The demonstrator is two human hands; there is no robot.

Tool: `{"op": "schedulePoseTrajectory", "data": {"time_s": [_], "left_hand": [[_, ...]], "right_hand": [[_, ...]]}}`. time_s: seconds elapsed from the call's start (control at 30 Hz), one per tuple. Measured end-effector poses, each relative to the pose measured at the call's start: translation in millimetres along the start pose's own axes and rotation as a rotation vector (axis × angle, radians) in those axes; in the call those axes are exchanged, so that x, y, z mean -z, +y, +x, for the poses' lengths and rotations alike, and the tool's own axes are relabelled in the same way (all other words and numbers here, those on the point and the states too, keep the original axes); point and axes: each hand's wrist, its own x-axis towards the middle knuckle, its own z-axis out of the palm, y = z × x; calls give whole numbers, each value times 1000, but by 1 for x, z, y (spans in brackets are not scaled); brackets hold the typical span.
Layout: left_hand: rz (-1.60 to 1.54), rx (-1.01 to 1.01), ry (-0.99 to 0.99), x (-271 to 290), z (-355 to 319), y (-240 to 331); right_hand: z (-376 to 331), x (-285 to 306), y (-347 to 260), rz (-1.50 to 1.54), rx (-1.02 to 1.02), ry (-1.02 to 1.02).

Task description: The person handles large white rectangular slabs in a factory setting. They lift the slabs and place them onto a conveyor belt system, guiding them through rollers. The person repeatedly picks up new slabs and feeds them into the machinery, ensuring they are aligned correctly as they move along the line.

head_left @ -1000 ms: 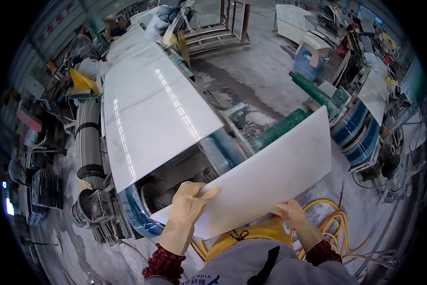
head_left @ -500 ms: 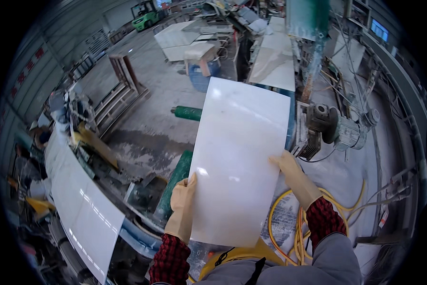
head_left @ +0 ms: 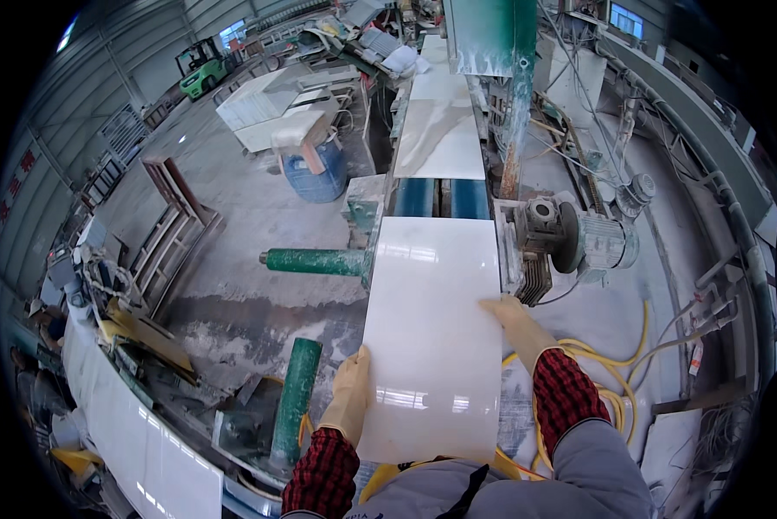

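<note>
A glossy white rectangular slab (head_left: 431, 329) stretches away in front of my body, its far end at the blue rollers (head_left: 469, 199) of a conveyor. My left hand (head_left: 348, 391), in a beige rubber glove, grips the slab's left edge near its close end. Farther along the right edge, my gloved right hand (head_left: 518, 324) is closed on the slab, its fingers mostly underneath. Beyond the rollers lies another pale slab (head_left: 440, 143) with grey-brown veining or wet patches. Whether the held slab rests on the rollers or hovers just above them, I cannot tell.
An electric motor with gearbox (head_left: 596, 240) stands right of the conveyor. Green rollers (head_left: 315, 261) stick out at left. Yellow hose (head_left: 617, 355) coils on the right floor. Another white slab (head_left: 137, 441) lies lower left. A blue barrel (head_left: 316, 173) and green forklift (head_left: 202, 69) are farther off.
The slab has swung from a slant into line with the conveyor and lowered at its far end, uncovering the blue rollers. Both hands keep their hold; my view has turned right.
</note>
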Motion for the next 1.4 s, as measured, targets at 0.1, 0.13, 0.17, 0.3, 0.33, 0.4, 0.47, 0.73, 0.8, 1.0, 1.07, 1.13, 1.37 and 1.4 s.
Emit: {"op": "schedulePoseTrajectory", "data": {"time_s": [0.1, 0.13, 0.17, 0.3, 0.33, 0.4, 0.47, 0.73, 0.8, 1.0, 1.07, 1.13, 1.37, 1.4], "left_hand": [[-16, 76, -48, -3, 44, 2], [-3, 74, -83, -1, 59, 5], [9, 73, -115, 4, 74, 7], [-33, -101, -300, -2, 88, 67], [-82, -51, -307, 0, 104, 57], [-195, 27, -330, -7, 146, 40], [-229, 17, -339, -23, 171, 44], [-149, 7, -331, -33, 189, 93], [-125, 5, -343, -33, 192, 101], [-181, 17, -344, -52, 226, 95], [-196, -20, -337, -54, 231, 94], [-184, -33, -329, -53, 229, 100], [-216, -27, -302, -39, 200, 127], [-222, -32, -276, -43, 208, 121]], "right_hand": [[17, -17, -24, 10, -82, 45], [26, -22, -29, 8, -109, 50], [49, -21, -13, -5, -59, 43], [144, 68, 92, -179, 480, 0], [130, 50, 85, -94, 419, -53], [99, 27, 63, 60, 305, -136], [66, 28, 64, 179, 211, -154], [-65, -30, 68, 23, 130, 55], [-56, -38, 60, 156, -25, 158], [-35, -33, 51, 221, -42, 150], [-28, -32, 54, 208, -44, 167], [-16, -24, 62, 104, -47, 177], [-18, -25, 43, 134, -74, 161], [-17, -25, 42, 131, -62, 151]]}}
